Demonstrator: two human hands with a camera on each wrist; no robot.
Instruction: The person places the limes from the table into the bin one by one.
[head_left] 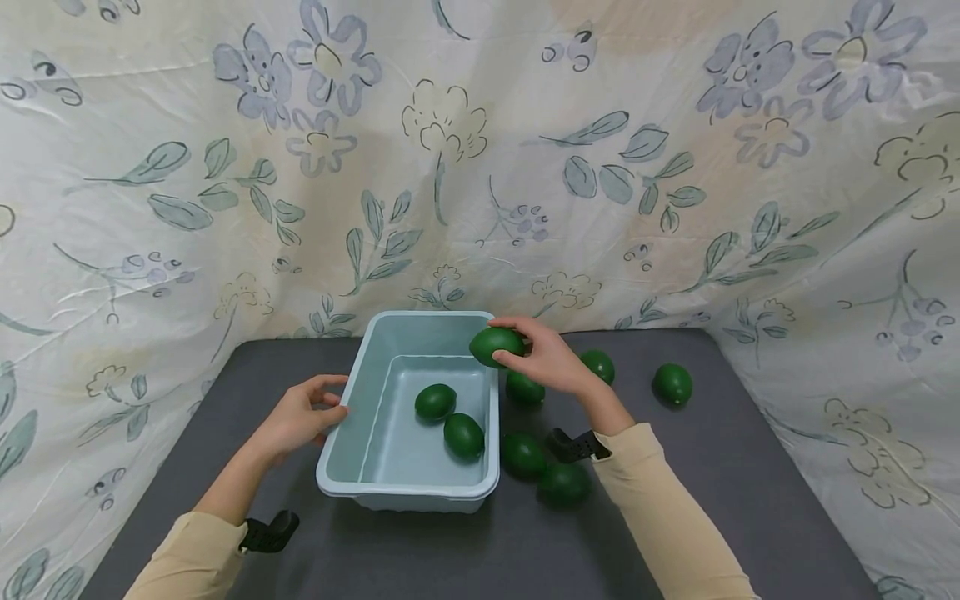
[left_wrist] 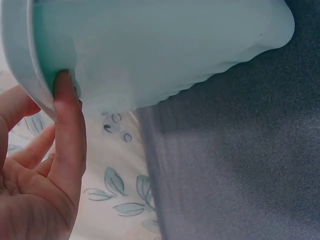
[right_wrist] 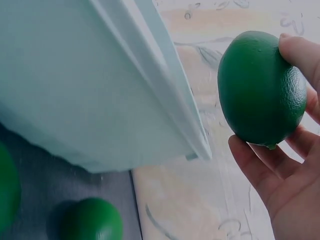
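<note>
My right hand (head_left: 551,358) holds a dark green lime (head_left: 496,346) between thumb and fingers, above the far right corner of a pale blue plastic bin (head_left: 408,489). In the right wrist view the held lime (right_wrist: 261,90) is beside the outside of the bin's rim, its small stem nub toward the fingers. Two limes lie on the bin's floor, one near the middle (head_left: 436,402) and one close to the right wall (head_left: 464,437). At the left side of the bin, my left hand (head_left: 303,415) pinches the rim, its thumb (left_wrist: 67,120) tucked against the underside.
Several more limes lie on the dark grey table (head_left: 720,500) right of the bin, two near its front right (head_left: 522,456) (head_left: 564,485) and one farther right (head_left: 672,384). A floral cloth (head_left: 480,208) hangs behind and along both sides.
</note>
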